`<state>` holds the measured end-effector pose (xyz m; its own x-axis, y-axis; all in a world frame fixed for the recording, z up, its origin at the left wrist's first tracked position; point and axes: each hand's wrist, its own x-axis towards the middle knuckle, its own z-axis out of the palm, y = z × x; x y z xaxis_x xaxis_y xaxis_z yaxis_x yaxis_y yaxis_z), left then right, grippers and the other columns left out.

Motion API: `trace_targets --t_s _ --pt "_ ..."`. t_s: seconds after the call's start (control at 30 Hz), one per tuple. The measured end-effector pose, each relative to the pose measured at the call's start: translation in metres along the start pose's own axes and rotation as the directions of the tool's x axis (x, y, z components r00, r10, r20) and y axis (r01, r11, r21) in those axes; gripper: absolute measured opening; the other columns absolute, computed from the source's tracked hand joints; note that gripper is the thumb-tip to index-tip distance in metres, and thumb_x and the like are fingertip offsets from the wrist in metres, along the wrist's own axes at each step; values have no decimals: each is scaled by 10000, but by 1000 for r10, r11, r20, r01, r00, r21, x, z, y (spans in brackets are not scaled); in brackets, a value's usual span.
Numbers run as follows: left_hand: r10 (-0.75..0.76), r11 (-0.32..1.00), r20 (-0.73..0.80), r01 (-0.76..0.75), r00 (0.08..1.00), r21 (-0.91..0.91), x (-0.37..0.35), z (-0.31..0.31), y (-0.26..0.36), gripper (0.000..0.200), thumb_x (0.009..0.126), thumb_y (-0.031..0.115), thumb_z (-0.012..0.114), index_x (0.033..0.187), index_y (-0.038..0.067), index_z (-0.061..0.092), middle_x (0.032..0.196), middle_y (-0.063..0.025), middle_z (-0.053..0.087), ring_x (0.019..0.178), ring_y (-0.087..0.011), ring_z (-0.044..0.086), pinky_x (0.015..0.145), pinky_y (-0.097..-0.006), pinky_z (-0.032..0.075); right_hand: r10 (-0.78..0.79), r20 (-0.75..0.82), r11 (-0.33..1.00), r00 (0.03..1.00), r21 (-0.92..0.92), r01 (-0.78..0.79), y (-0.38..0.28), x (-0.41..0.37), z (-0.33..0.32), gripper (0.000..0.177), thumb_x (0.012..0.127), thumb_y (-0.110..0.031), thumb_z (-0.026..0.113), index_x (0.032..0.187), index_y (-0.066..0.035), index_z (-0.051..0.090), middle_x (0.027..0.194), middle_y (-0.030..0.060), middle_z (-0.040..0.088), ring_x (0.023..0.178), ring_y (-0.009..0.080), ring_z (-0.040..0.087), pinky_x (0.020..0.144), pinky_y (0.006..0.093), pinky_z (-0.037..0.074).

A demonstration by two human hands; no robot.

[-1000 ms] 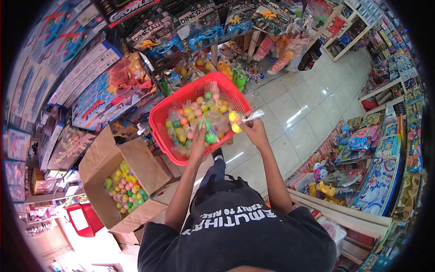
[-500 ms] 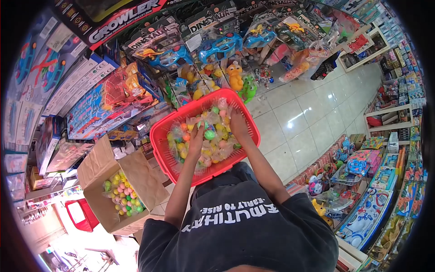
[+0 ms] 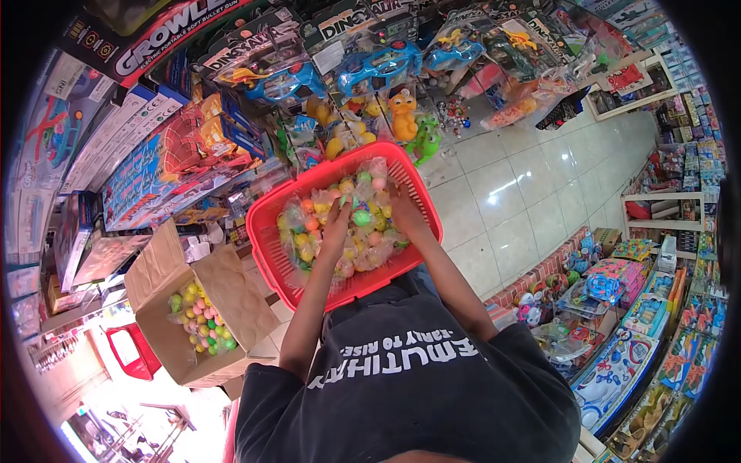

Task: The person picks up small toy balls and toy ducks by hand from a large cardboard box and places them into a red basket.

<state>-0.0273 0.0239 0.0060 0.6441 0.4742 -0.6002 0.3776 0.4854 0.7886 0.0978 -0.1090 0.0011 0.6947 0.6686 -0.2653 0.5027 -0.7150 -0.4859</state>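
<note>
A red plastic basket (image 3: 266, 266) rests against my front, tilted in the view. It holds small yellow, pink, orange and green balls (image 3: 363, 251) in clear plastic wrapping. My left hand (image 3: 336, 224) lies on the balls, fingers stretched out beside a bright green ball (image 3: 361, 217). At the basket's right side, my right hand (image 3: 404, 214) reaches down into the wrapped balls with its fingers extended. Its fingertips are partly hidden among them. Neither hand visibly grips a ball.
An open cardboard box (image 3: 231, 289) with more coloured balls stands at the left. Hanging dinosaur toys (image 3: 378, 69) and stacked toy boxes (image 3: 166, 174) line the far side. Tiled floor (image 3: 502, 193) runs along the right, beside shelves of packaged toys (image 3: 617, 370). Another red basket (image 3: 133, 351) sits lower left.
The view has shifted slightly, and the basket appears a little further left. Both hands remain in the basket; the fingers have moved slightly among the balls.
</note>
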Motion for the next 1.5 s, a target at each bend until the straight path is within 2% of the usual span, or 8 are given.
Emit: trace_targets --t_s 0.07,0.1,0.2,0.37,0.6,0.97,1.13,1.5 --pt "-14 1000 -13 14 1000 20 1 2 -3 841 809 525 528 1356 -31 213 1344 -168 333 1202 -218 364 990 -292 277 45 58 999 997 -31 -43 -5 -1 -4 686 723 59 473 1343 -50 202 1331 237 235 1086 425 444 878 488 408" --pt "14 1000 -7 -14 1000 6 8 0 -12 781 825 464 540 1355 -17 226 1242 -116 410 1049 -167 424 854 -271 344 45 63 999 997 -32 -43 3 1 0 686 723 59 473 1343 -50 202 1331 237 235 1086 425 444 878 488 408" --pt "74 997 23 -74 997 3 10 1 -18 693 844 402 549 1341 5 274 1131 -59 494 915 -119 486 733 -250 412 -249 -134 966 959 -109 236 26 -5 4 679 728 53 464 1342 -42 192 1290 246 306 1047 417 475 850 472 428" --pt "5 999 202 -12 979 38 -14 9 9 583 854 397 540 1283 33 389 1098 -38 516 960 -124 487 761 -253 413 -71 -154 972 985 213 104 0 -61 -61 470 719 56 480 1181 2 409 1029 217 555 968 359 541 798 411 450" --pt "130 955 369 -216 921 204 -12 36 -2 404 860 289 554 1131 -2 480 915 -82 563 879 -141 533 716 -257 447 -158 66 844 985 526 100 5 -84 -47 363 723 -4 563 1067 -23 449 920 185 581 876 334 577 766 384 461" --pt "101 991 527 -130 844 19 12 61 -27 298 837 87 547 1090 10 408 1022 -130 542 891 -188 564 700 -284 497 56 118 995 991 70 -65 -2 -81 -37 554 715 -156 649 1189 -31 391 1301 310 269 1102 435 427 895 450 414" --pt "296 801 412 -459 862 385 12 60 -14 320 803 67 541 1111 14 473 1064 -162 532 888 -237 586 727 -323 476 75 184 996 980 -62 -65 6 -72 -21 554 710 -182 665 1162 8 405 1280 325 271 1071 440 452 860 446 442" --pt "456 509 591 -740 665 440 19 62 -17 374 780 -3 505 1151 43 507 1115 -159 505 1012 -315 514 838 -352 426 68 252 989 965 -147 -31 12 -60 -18 571 705 -181 669 1154 48 402 1209 295 354 1010 415 504 838 441 455"
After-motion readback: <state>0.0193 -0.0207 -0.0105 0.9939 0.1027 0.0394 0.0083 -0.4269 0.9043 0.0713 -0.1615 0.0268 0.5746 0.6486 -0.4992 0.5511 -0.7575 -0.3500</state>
